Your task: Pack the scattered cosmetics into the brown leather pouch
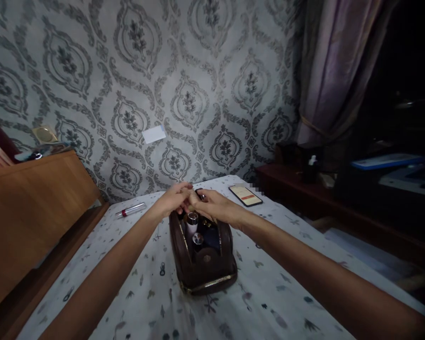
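Note:
A brown zip-up toiletry bag (203, 264) stands open on the patterned bedsheet, with small bottles and tubes (193, 226) upright inside it. My left hand (173, 198) and my right hand (212, 203) meet just above the bag's far end. Both are closed, fingers pinched together around a small dark item (199, 194) that I cannot make out. My forearms reach in from the bottom corners of the view.
A phone (245, 195) with a lit screen lies on the bed beyond the bag to the right. A slim clear tube (130, 210) lies to the left. A wooden headboard (31, 208) is at left, a dark shelf (304, 189) and curtain (336, 71) at right.

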The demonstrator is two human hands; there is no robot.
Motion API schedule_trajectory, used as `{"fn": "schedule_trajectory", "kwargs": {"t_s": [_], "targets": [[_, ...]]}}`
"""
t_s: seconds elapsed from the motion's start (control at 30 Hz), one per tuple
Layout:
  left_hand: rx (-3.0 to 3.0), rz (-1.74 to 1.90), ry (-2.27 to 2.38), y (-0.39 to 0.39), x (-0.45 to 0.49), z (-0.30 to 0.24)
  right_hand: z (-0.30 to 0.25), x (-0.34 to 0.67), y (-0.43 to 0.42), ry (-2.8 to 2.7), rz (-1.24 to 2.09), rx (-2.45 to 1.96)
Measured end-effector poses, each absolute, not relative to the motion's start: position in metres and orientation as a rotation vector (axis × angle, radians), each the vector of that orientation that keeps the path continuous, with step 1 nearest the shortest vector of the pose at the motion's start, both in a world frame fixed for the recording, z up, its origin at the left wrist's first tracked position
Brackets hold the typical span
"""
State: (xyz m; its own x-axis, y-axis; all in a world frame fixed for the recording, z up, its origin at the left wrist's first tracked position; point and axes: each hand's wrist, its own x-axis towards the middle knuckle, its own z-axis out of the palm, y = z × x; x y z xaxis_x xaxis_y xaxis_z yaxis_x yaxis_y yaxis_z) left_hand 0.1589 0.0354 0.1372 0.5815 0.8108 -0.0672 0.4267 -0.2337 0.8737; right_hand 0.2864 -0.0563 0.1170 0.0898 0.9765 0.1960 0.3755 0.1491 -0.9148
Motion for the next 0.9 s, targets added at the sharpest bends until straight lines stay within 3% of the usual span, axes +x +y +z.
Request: {"fn": "schedule_trajectory", "kwargs": {"t_s": [0.2, 0.53, 0.9], "targets": [[1.954, 0.496, 0.946, 0.037, 0.157, 0.138, 0.122, 0.284, -0.055, -1.494, 0.954, -1.326], [1.986, 0.49, 0.888, 0.041, 0.152, 0.131, 0.117, 0.28, -0.051, -1.429, 0.819, -1.487], [2.098, 0.681, 0.736, 0.053, 0.141, 0.125, 0.114, 0.275, -0.049, -1.242, 0.875, -1.267]]}}
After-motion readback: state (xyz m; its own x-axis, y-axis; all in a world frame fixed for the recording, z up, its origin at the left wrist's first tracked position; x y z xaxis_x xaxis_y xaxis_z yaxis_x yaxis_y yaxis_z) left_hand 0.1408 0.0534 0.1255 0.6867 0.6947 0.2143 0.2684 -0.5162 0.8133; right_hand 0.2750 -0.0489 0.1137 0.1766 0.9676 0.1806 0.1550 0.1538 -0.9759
